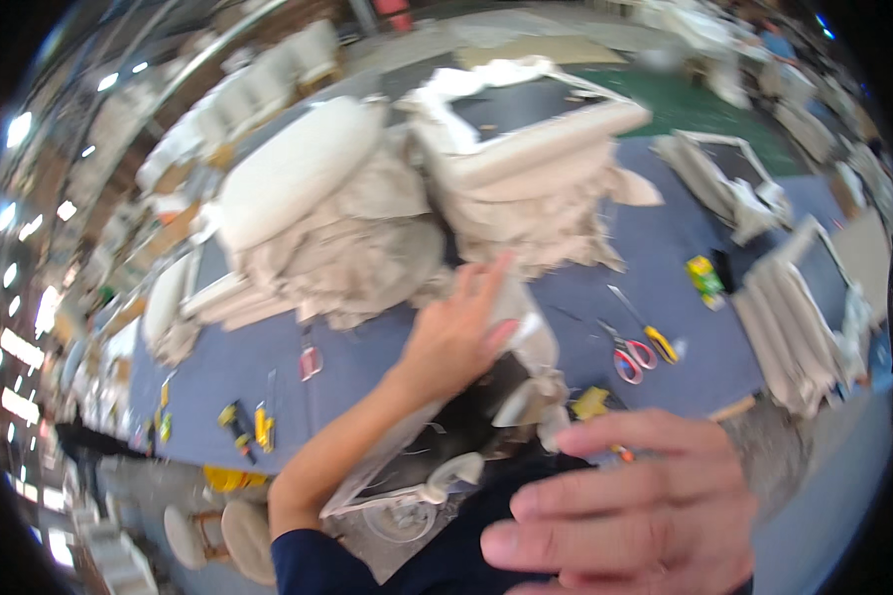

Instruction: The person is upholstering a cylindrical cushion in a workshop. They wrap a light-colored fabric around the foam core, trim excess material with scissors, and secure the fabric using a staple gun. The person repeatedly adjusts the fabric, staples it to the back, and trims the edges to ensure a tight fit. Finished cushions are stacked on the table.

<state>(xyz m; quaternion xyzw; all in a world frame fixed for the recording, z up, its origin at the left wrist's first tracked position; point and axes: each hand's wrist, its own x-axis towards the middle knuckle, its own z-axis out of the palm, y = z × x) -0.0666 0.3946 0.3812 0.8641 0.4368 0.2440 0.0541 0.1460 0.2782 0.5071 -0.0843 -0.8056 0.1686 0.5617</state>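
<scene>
As I watch from afar, the left hand [456, 332] lies, fingers slightly apart, over pale cloth at the far edge of a padded panel [445, 436], seemingly to steady it; the panel sits dark side up by the near edge of the table [342, 397], which exposes its cloth border. The right hand [635, 506] hangs nearer, fingers loosely spread, holding nothing I can see. Right of the panel, red-handled scissors [629, 361] lie beside a yellow-handled tool [661, 345], probably for easy reach. Farther off, padded pieces [526, 174] stand piled, likely to save room.

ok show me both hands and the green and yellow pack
Left hand [452, 335]: head view, back of hand
Right hand [657, 508]: head view, back of hand
Green and yellow pack [705, 283]: head view, middle
</scene>
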